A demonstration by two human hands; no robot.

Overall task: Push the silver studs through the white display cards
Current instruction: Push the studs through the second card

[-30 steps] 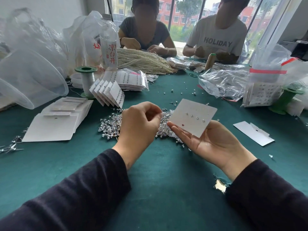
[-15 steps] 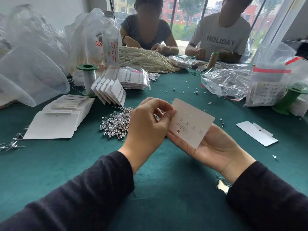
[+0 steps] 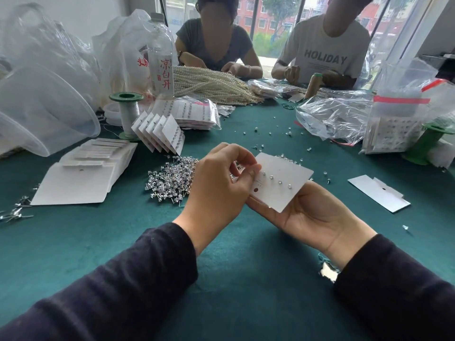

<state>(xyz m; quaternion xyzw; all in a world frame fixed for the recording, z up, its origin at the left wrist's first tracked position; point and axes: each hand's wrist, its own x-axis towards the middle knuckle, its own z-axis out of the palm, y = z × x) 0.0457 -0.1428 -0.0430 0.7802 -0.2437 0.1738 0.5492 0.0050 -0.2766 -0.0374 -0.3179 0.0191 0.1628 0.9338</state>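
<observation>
Resting on the nearly straight fingers of the palm-up right hand (image 3: 312, 212), the white display card (image 3: 285, 166) hung tilted above the green desk (image 3: 246, 267), four silver studs in a row across its middle. The left hand (image 3: 216, 183) had its fingers curled, thumb and forefinger pinching at the card's left edge; I could not tell whether they held a stud. Nearer than the card the desk lay bare to its near edge. A second earlier that left hand was a closed fist above the stud pile (image 3: 170, 180), apart from the card; it had since come across to touch it. Left of the card, past the pile, sat a stack of blank cards (image 3: 81, 178). Beyond the card a clear bag (image 3: 194, 114) held filled cards. Far left of the card a clear plastic bowl (image 3: 41, 112) lay tipped.
</observation>
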